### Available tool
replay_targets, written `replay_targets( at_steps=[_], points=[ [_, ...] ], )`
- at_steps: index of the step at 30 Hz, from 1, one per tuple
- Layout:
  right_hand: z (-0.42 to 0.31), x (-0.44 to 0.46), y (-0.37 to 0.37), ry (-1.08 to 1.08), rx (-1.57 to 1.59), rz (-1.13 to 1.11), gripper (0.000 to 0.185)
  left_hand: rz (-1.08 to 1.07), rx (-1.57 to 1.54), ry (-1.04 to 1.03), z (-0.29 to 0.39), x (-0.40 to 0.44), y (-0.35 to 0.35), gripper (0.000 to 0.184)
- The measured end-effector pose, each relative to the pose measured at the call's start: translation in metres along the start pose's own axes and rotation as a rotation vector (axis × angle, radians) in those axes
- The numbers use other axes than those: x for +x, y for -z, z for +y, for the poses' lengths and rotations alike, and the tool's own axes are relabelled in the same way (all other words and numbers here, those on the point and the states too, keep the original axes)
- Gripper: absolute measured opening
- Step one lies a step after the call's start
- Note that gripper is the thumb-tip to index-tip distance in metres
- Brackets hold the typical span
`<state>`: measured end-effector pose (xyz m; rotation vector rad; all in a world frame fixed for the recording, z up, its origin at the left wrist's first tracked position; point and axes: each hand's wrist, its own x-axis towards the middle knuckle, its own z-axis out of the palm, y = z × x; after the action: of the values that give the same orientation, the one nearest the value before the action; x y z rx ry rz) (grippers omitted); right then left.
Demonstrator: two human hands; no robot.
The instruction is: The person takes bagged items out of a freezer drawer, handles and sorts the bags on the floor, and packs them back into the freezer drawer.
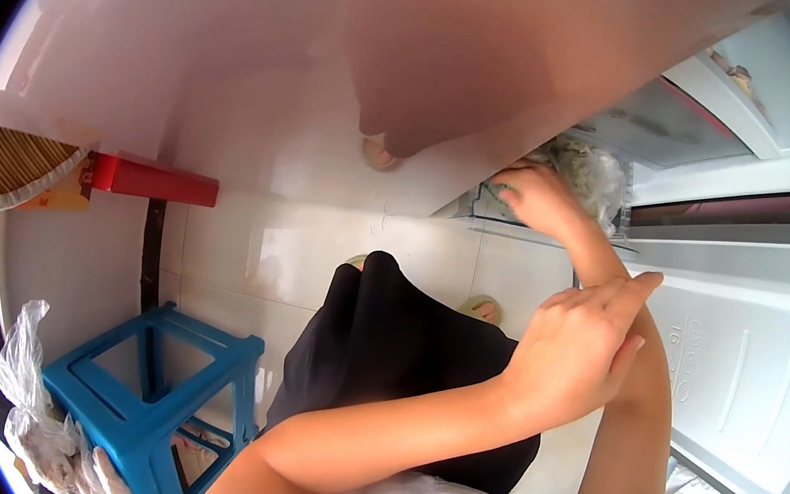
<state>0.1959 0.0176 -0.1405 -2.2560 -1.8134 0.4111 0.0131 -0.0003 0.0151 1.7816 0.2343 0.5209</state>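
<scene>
My right hand [545,202] reaches into a clear plastic fridge drawer [518,230], over its front part. Its thumb and fingers are bent but apart, with no held thing visible; some fingertips are hidden. Right beside it, a clear plastic bag [588,178] with pale green contents lies in the drawer. My left hand [575,348] crosses over my right forearm and seems to touch it. The index finger is stretched out and the thumb stands apart, with nothing in the hand.
A glossy fridge door [270,58] spans the top. Another drawer [675,125] sits deeper in, and a white door panel [761,369] is at right. A blue stool [132,397], plastic bags [37,424] and a red box [157,180] are at left.
</scene>
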Motion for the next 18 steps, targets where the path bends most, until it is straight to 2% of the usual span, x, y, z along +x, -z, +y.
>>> replay_targets(
  at_steps=[1, 4, 7, 8, 10, 12, 15, 18],
  points=[
    [-0.004, 0.009, -0.007, 0.043, 0.062, -0.091, 0.02, 0.006, -0.027, 0.004, -0.001, 0.001, -0.001, 0.052],
    [-0.006, 0.044, -0.015, 0.02, -0.266, -0.598, 0.023, 0.051, -0.114, 0.036, 0.002, 0.007, 0.005, 0.051],
    [0.019, 0.057, -0.055, 0.195, -0.493, -0.603, 0.023, 0.107, -0.206, 0.058, 0.001, 0.01, 0.01, 0.051],
    [0.035, 0.05, -0.075, 0.229, -0.286, -0.311, 0.018, 0.126, -0.221, 0.056, 0.0, 0.012, 0.012, 0.049],
    [0.04, 0.054, -0.054, 0.502, -0.274, -0.432, 0.017, 0.143, -0.251, 0.067, -0.001, 0.013, 0.018, 0.047],
    [0.033, 0.061, -0.048, 0.434, -0.287, -0.655, 0.018, 0.162, -0.287, 0.092, -0.001, 0.014, 0.018, 0.045],
    [0.04, 0.061, -0.076, 0.523, -0.118, -0.62, 0.02, 0.172, -0.381, 0.121, -0.002, 0.013, 0.018, 0.045],
    [0.039, 0.05, -0.084, 0.351, -0.116, -0.554, 0.021, 0.17, -0.409, 0.127, 0.0, 0.011, 0.019, 0.045]
  ],
)
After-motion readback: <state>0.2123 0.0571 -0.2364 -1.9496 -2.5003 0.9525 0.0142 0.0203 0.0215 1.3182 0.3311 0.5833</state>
